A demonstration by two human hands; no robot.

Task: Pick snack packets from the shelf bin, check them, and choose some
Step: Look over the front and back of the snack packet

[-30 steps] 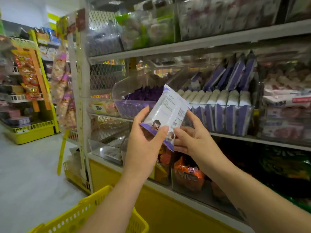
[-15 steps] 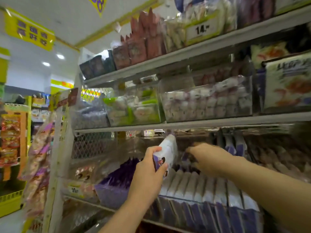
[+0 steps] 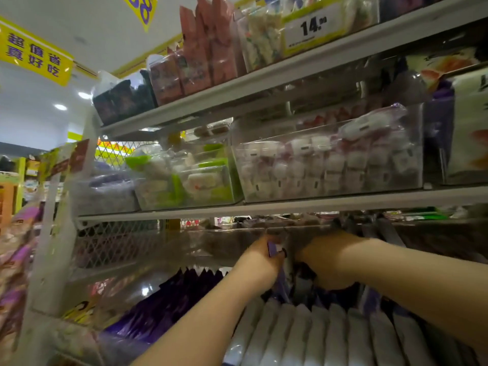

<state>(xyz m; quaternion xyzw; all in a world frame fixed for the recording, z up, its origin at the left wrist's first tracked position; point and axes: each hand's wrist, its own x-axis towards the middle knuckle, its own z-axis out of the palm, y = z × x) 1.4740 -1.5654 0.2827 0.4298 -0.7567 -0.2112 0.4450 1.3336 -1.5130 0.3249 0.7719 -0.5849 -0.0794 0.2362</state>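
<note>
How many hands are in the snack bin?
2. The left hand grips a purple packet; the right hand reaches in just right of it, fingers hidden among packets.

**Legible Markings on the Shelf Unit**

1. On the yellow hanging sign (image 3: pixel 33 52) at upper left, we read two rows of purple Chinese characters: 超值省 above 真好吃.
2. On the yellow-bordered white price card (image 3: pixel 313 26) in front of the top-shelf stock, we read "14." in large black digits. We cannot resolve the smaller raised digits that follow.
3. On the yellow pennant (image 3: pixel 142 9) at the top edge, we read a purple "8". The digit beside it is cut off.
4. Print on the packets (image 3: pixel 317 165) in the clear bins (image 3: pixel 420 154) is too blurred to read. The same applies to the packet (image 3: pixel 272 249) pinched by the left hand (image 3: pixel 260 262).
</note>
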